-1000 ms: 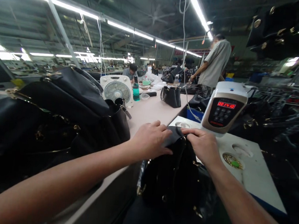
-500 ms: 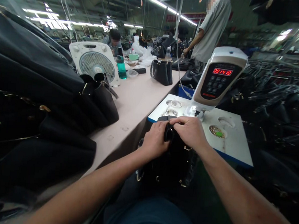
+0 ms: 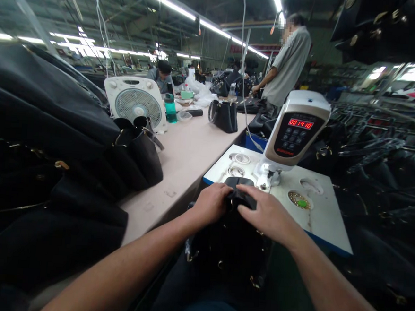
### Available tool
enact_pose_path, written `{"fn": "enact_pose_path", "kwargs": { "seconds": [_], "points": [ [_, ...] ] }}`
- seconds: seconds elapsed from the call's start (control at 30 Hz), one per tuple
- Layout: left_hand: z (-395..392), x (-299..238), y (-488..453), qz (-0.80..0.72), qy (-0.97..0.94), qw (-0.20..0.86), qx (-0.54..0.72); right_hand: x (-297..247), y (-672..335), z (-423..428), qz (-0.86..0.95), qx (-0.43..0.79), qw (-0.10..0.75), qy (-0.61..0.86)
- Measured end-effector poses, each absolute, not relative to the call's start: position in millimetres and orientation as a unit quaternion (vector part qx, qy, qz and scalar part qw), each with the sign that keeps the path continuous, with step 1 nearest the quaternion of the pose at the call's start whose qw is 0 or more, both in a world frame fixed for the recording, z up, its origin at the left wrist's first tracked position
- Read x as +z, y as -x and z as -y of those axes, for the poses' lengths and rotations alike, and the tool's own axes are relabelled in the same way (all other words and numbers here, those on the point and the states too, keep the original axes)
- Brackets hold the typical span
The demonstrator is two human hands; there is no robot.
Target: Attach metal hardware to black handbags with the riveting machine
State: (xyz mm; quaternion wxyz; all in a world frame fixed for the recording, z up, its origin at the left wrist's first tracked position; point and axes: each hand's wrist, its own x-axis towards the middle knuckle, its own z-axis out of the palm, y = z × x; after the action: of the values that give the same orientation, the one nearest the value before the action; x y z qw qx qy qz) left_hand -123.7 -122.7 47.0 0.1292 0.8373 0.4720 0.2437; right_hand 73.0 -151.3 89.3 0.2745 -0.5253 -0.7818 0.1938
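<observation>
Both hands clamped on one black bag (image 3: 229,244): left hand (image 3: 211,204) curls onto its folded top flap, right hand (image 3: 265,214) lies over the same flap from the other side. Fingertips are mostly hidden in the black fold. The bag hangs below the hands, at the near edge of the white board (image 3: 318,220), lower part dark and hard to make out.

Far left is a pile of black bags (image 3: 53,130) on the table (image 3: 190,149), count unclear and cut off by the frame. Then one white fan (image 3: 135,104), one teal bottle (image 3: 170,109) and one small handbag (image 3: 224,115). The board has four recesses, one holding a green piece. One machine (image 3: 296,131) with a red display stands on it. Two people are behind, one seated (image 3: 161,74) and one standing (image 3: 288,61). The right side is dark and unreadable.
</observation>
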Motion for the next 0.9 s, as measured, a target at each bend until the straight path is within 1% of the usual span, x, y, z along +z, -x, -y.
{"fn": "enact_pose_path", "kwargs": {
  "seconds": [0.1,0.2,0.3,0.37,0.47,0.57,0.7,0.77,0.9],
  "points": [
    [118,56,118,-0.479,-0.844,0.116,0.210,72,-62,161,0.795,0.087,0.238,0.552],
    [116,61,109,-0.487,-0.846,0.102,0.189,50,-51,162,0.779,0.013,0.235,0.581],
    [117,65,103,-0.488,-0.848,0.097,0.184,34,-49,159,0.763,-0.017,0.242,0.599],
    [119,70,104,-0.488,-0.848,0.098,0.184,27,-56,157,0.759,-0.009,0.255,0.599],
    [122,75,109,-0.491,-0.845,0.108,0.180,26,-74,155,0.781,0.043,0.262,0.566],
    [125,78,113,-0.502,-0.838,0.128,0.171,41,-91,151,0.796,0.113,0.241,0.544],
    [127,89,120,-0.513,-0.824,0.187,0.148,75,-101,150,0.789,0.257,0.248,0.500],
    [128,99,128,-0.489,-0.822,0.266,0.123,89,-102,152,0.760,0.346,0.252,0.489],
    [127,114,149,-0.391,-0.746,0.535,0.062,99,-100,165,0.683,0.543,0.229,0.431]
  ]
}}
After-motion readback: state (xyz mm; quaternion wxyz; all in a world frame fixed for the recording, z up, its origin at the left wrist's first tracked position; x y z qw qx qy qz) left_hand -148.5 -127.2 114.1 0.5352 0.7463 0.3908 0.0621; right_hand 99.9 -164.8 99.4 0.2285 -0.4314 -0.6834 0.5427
